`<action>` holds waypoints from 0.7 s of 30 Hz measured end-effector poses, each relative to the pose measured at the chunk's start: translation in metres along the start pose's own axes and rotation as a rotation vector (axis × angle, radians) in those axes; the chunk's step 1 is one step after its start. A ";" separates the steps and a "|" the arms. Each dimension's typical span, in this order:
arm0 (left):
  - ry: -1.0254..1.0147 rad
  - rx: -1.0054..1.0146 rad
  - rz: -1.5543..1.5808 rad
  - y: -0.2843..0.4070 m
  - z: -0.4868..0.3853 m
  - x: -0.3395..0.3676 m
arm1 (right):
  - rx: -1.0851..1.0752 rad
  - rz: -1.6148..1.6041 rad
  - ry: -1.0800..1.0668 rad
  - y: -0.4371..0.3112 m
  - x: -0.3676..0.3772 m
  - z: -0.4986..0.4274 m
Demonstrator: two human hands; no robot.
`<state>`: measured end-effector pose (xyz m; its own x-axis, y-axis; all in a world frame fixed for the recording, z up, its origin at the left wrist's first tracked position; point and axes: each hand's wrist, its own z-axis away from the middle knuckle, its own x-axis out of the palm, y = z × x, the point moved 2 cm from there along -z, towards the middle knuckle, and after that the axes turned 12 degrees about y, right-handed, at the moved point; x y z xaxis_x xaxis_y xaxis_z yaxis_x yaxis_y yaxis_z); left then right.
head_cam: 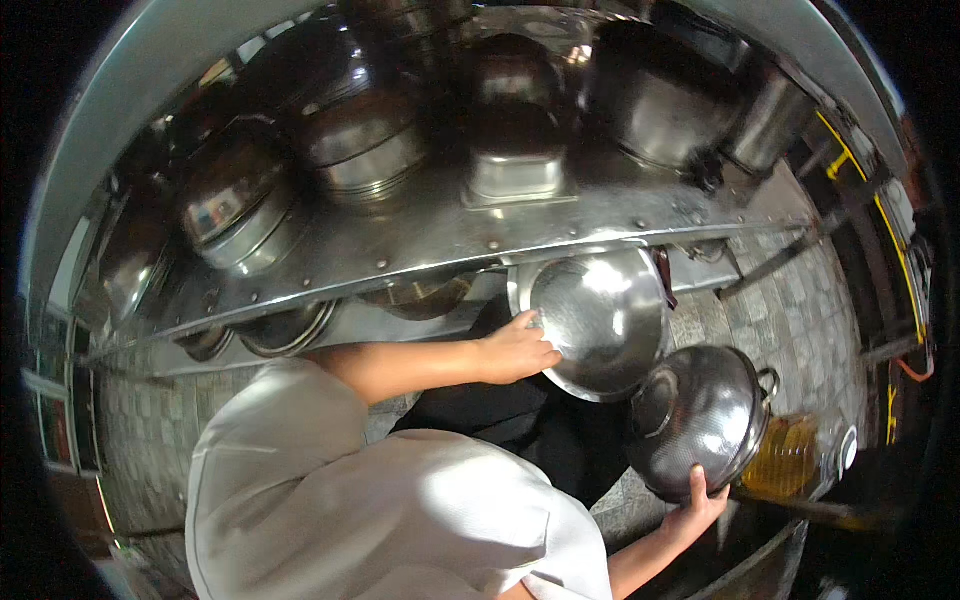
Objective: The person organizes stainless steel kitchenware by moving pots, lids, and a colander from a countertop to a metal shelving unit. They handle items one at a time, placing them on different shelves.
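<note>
My left hand (517, 350) grips the near left rim of a wide, shiny metal bowl (604, 322) below the front edge of the steel shelf. My right hand (697, 501) holds a dark perforated metal colander (694, 420) by its lower rim, with the thumb on its outer side. The colander is upside down or tilted, its round base showing, and a loop handle is at its right. It stands close to the bowl's lower right edge; whether they touch is not clear.
Stacked metal pots (367, 150), a rectangular steel container (517, 174) and a large pot (667, 120) stand on the steel shelf (442, 232). More bowls (289, 330) lie below it. A plastic bottle of yellow oil (784, 454) is at the right, beside the colander.
</note>
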<state>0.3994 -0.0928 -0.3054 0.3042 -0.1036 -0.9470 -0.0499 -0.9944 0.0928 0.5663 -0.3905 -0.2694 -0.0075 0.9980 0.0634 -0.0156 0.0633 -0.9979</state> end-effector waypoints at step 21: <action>1.669 -1.313 1.622 -0.026 0.157 -0.160 | 0.344 0.083 0.216 0.017 -0.113 -0.002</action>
<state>0.2032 -0.0476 -0.2049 0.6884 0.3335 0.6441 -0.7234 0.2507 0.6434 0.5687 -0.5022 -0.2939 0.1868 0.9807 -0.0583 -0.3569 0.0125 -0.9340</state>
